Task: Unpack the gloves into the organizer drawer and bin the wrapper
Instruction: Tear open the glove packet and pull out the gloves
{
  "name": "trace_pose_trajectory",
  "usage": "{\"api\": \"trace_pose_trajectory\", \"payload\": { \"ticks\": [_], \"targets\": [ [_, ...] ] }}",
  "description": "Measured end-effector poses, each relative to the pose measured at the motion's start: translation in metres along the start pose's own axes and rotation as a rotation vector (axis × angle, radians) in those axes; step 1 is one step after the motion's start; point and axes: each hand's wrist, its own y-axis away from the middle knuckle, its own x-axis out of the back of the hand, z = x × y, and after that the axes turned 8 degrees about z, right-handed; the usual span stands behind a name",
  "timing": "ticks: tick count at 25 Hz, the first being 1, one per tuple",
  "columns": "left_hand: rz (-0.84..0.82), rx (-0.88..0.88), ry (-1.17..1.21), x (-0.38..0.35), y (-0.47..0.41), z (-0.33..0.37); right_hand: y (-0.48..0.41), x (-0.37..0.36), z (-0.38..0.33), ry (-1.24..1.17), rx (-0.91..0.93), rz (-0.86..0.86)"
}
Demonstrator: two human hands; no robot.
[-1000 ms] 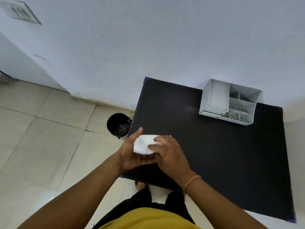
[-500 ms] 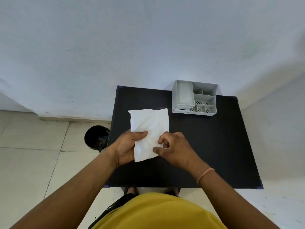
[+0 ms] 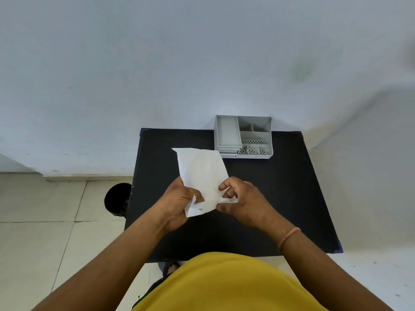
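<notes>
A white paper glove wrapper (image 3: 201, 173) is held upright over the black table (image 3: 280, 187), its near end torn and parting. My left hand (image 3: 178, 204) pinches the wrapper's lower left edge and my right hand (image 3: 241, 202) pinches a torn flap at the lower right. The gloves themselves are hidden inside the wrapper. A grey organizer (image 3: 243, 136) with a small drawer at its front left and several compartments stands at the table's back edge, against the wall. A black bin (image 3: 116, 199) sits on the floor beside the table's left edge.
The table stands against a pale wall, in a corner on the right. Tiled floor lies to the left and right. My yellow shirt fills the lower middle of the view, with a foot below the table's near edge.
The folded white packet was opened out into a flat wrapper held in both hands. Its near end is now torn, and my right hand has pulled a flap aside. The view swung right.
</notes>
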Motion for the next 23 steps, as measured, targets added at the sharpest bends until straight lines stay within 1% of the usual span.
{"api": "trace_pose_trajectory", "payload": {
  "ticks": [2, 6, 10, 13, 17, 19, 21, 23],
  "targets": [
    [0.008, 0.015, 0.046, -0.015, -0.001, -0.005, 0.003, 0.016, 0.012, -0.022, -0.006, -0.015],
    [0.015, 0.013, 0.042, -0.038, -0.004, -0.011, 0.007, 0.039, 0.028, -0.068, 0.000, -0.107],
    [-0.010, -0.008, 0.013, -0.056, -0.002, -0.012, 0.007, 0.056, 0.042, -0.174, 0.006, -0.174],
    [-0.023, 0.002, -0.012, -0.058, -0.002, -0.012, 0.010, 0.058, 0.047, -0.260, -0.002, -0.202],
    [-0.065, -0.018, 0.045, -0.055, 0.000, -0.013, 0.017, 0.063, 0.053, -0.373, -0.004, -0.253],
    [-0.067, -0.016, 0.093, -0.050, 0.000, -0.012, 0.021, 0.066, 0.055, -0.428, 0.028, -0.290],
    [-0.077, 0.009, 0.150, -0.045, 0.001, -0.009, 0.025, 0.065, 0.054, -0.420, 0.058, -0.271],
    [-0.057, 0.071, 0.196, -0.042, 0.002, -0.005, 0.024, 0.060, 0.047, -0.283, 0.115, -0.198]
  ]
}}
